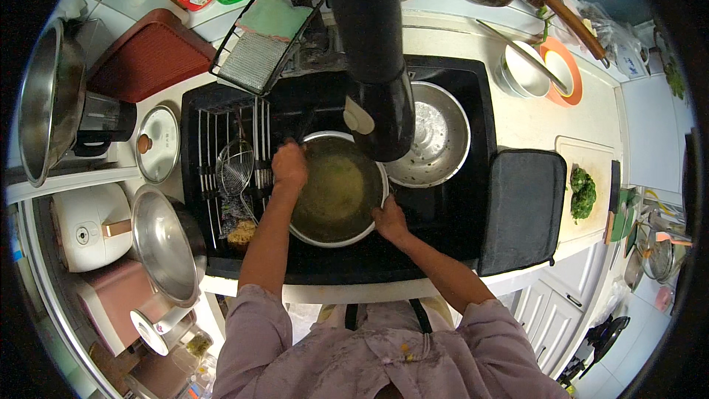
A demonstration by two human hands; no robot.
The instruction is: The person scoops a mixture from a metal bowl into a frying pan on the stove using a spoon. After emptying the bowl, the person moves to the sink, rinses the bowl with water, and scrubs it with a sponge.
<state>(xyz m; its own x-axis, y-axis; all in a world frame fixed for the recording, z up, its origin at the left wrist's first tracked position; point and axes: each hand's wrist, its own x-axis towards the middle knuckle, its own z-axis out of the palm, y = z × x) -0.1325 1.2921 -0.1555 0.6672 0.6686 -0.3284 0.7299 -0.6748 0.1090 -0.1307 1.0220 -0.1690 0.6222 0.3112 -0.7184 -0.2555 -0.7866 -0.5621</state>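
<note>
A round metal pan (339, 191) with a bright rim is in the black sink, holding cloudy yellowish-green liquid. My left hand (290, 165) grips it at the upper left, where a dark handle seems to extend; the handle is partly hidden. On the lower right side, my right hand (391, 219) has its fingers on the rim. Behind and to the right sits a stainless steel basin (432, 136) with small green bits on its wet inside. The black tap (382, 116) hangs in front of both vessels and covers part of each.
A wire drying rack (209, 177) with a wire skimmer (235, 169) spans the sink's left side. Right of the sink lies a dark mat (523, 211), then chopped greens (583, 194) on a cutting board (565, 227) beside a knife (615, 185). A glass lid (158, 144) rests at left.
</note>
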